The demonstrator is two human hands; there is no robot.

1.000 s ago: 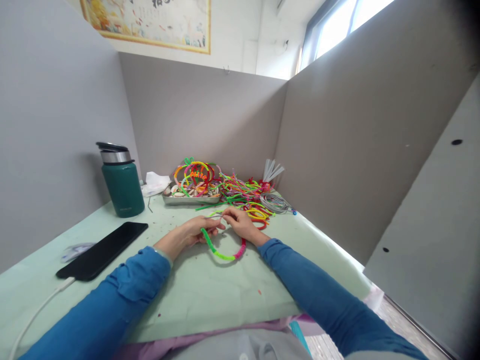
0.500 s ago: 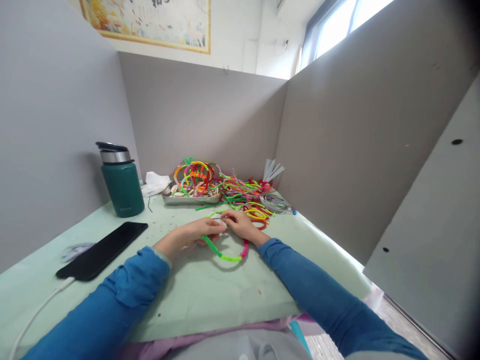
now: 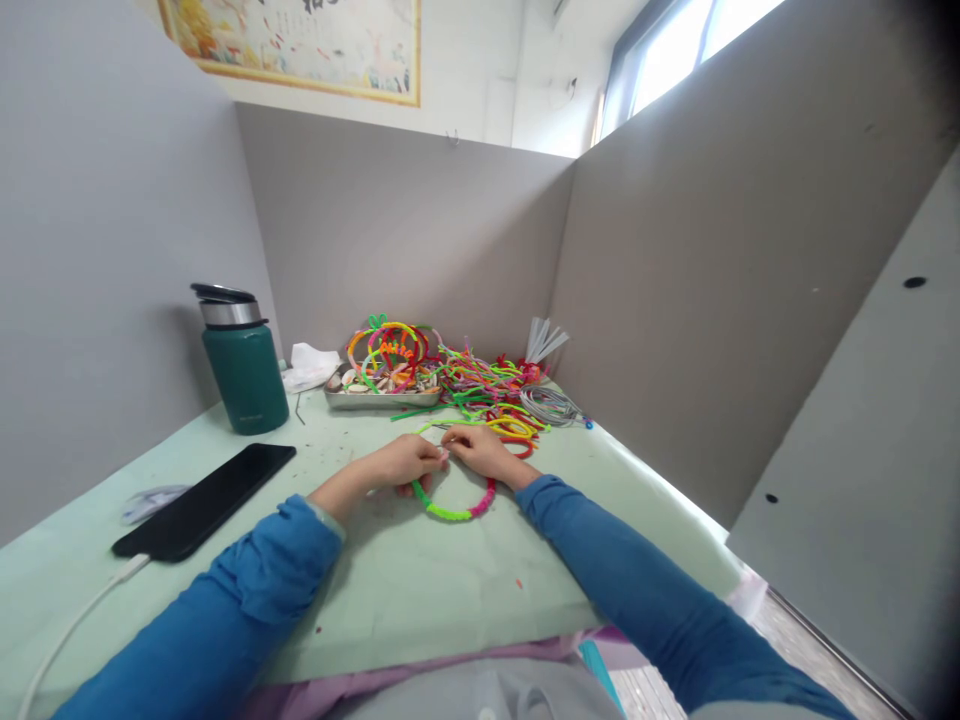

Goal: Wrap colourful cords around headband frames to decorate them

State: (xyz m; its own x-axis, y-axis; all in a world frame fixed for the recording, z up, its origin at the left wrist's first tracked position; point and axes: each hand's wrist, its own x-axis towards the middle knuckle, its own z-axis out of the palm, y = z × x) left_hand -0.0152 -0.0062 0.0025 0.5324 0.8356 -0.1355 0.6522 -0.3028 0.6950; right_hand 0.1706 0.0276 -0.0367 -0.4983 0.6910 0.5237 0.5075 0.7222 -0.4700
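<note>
A curved hoop wrapped in fuzzy pipe cleaner [image 3: 450,515], green, lime and pink, bows toward me over the pale green tabletop. My left hand [image 3: 405,463] is closed at its green end, with the fingers curled beneath. At the other side my right hand [image 3: 478,450] is closed, thumb and fingertips pinched close to the left ones, and the pink end runs under it. Something small and pale sits between the two sets of fingertips, too small to make out. Just beyond the hands lie coiled yellow and red pipe cleaners [image 3: 516,428].
A metal tray [image 3: 382,401] holds loose pieces and finished colourful hoops [image 3: 386,335]. Beside it are heaped pipe cleaners [image 3: 487,375] and a grey wire coil [image 3: 551,405]. On the left stand a green bottle [image 3: 246,375] and a charging phone [image 3: 206,503]. Grey partitions [image 3: 405,220] enclose the table.
The hoop's green end has shifted slightly right and its curve looks rounder. My left fingers have moved a little, while the right hand stays nearly in place.
</note>
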